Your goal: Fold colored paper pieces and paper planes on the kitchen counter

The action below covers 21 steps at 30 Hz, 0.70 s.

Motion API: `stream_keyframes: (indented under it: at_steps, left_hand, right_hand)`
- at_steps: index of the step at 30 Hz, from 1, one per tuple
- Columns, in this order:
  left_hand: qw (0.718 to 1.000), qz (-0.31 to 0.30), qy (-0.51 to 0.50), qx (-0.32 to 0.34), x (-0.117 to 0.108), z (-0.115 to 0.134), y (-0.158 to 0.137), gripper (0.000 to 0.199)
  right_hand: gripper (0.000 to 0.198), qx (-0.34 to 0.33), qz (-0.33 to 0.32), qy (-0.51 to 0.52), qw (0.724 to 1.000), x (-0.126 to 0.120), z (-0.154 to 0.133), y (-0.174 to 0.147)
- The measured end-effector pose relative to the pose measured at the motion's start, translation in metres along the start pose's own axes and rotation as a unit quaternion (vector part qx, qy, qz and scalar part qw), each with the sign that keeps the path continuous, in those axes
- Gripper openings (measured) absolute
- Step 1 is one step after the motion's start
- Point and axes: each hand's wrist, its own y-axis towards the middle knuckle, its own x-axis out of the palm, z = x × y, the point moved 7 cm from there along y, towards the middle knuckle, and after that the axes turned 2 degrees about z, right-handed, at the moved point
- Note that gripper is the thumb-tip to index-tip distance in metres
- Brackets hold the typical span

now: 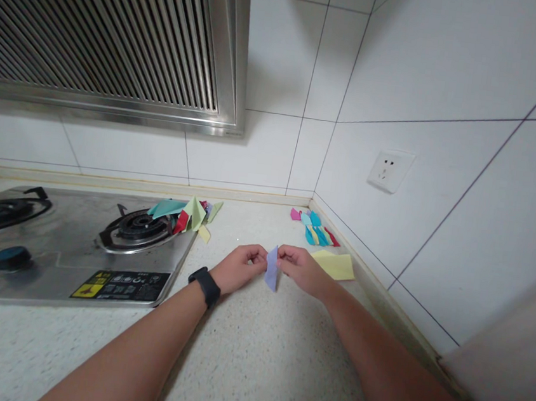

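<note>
Between my two hands stands a small folded piece of lavender paper (271, 270), narrow and pointed at its lower end. My left hand (244, 267), with a black watch on its wrist, pinches the paper's left edge. From the other side, the fingertips of my right hand (302, 268) grip its right edge. Both hands are just above the speckled countertop (252, 352). Partly behind my right hand lies a flat piece of pale yellow paper (337, 266).
Folded coloured papers (193, 214) are heaped at the right edge of the gas stove (58, 280), partly over a burner (143, 229). More small folded papers (315, 230) lie by the right wall. A range hood (114, 111) hangs above; a socket (390, 170) is on the wall.
</note>
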Motion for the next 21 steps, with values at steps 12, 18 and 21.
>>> stream_keyframes:
  at_steps: [12, 18, 21]
  left_hand:
    - [0.999, -0.009, -0.024, -0.026, 0.001, -0.004, -0.001, 0.021]
    - [0.998, 0.023, -0.038, -0.032, -0.006, -0.008, 0.002, 0.02]
    - [0.998, 0.033, -0.04, -0.035, -0.007, -0.011, 0.002, 0.022]
  right_hand:
    - [0.015, 0.038, -0.033, 0.067, 0.996, 0.003, 0.004, -0.002]
    - [0.02, 0.043, -0.008, 0.038, 0.998, -0.001, 0.008, -0.001]
    - [0.021, 0.047, -0.02, 0.02, 0.998, 0.0, 0.01, -0.001]
